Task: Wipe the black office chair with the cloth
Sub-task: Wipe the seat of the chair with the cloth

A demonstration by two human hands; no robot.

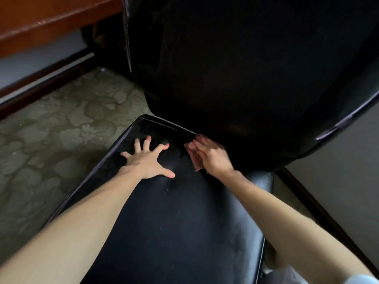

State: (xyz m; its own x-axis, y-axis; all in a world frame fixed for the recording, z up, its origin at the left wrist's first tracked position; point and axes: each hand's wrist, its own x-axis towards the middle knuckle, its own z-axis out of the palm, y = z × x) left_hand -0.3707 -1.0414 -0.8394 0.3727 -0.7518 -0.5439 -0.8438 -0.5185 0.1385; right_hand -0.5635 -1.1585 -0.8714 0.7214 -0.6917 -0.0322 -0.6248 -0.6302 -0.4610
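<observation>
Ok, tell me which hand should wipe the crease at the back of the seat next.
Right. The right hand already presses the pinkish cloth on the black leather seat beside that crease, while the left hand lies flat, empty, fingers spread, bracing the chair.

One black office chair (184, 222), one cloth (193, 158) (pinkish), two hands (150, 162).

Patterned greenish carpet (61, 128), reddish-brown wooden desk (41, 19) at top left, dark skirting board (41, 83)
</observation>
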